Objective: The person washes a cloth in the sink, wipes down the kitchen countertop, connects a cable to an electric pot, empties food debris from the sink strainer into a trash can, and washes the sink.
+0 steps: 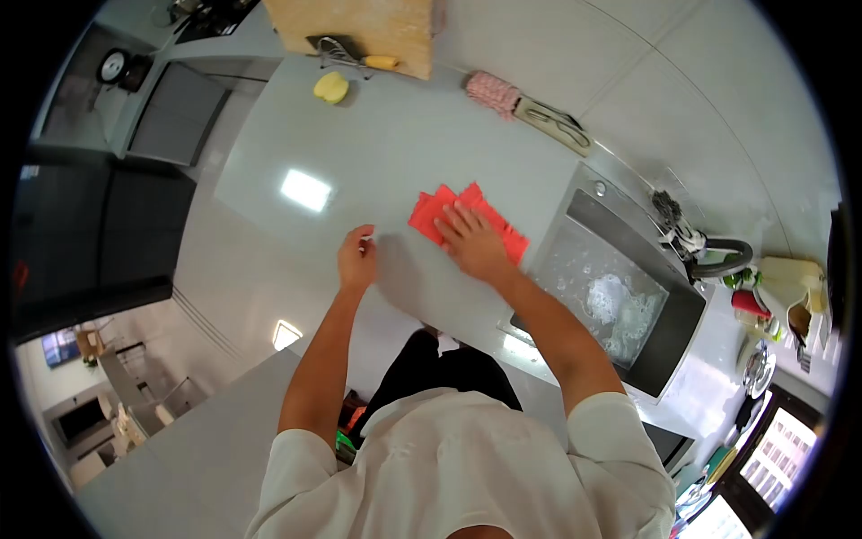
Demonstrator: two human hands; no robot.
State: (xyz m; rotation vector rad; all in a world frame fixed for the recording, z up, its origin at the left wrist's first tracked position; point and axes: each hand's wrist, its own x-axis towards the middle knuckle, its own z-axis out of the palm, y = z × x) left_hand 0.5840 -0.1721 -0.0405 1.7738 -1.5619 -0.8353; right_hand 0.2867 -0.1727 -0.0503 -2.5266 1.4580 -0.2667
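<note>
My right hand (473,241) lies flat on a red cloth (480,214) with its fingers spread, pressing it against the grey countertop (395,153). Ragged edges of the cloth show beyond my fingertips and on the side by the sink. To the left, my left hand (357,259) is held over the counter near its front edge. Its fingers are loosely curled, with a small gap between thumb and fingers, and I see nothing held there.
Right of the cloth is a sink (575,202) with foamy water and a faucet (723,259). A yellow piece of food (331,87) lies near a wooden board (359,22) and a yellow-handled tool (382,62). Along the wall are a pink roll-shaped item (492,92) and a holder (552,124).
</note>
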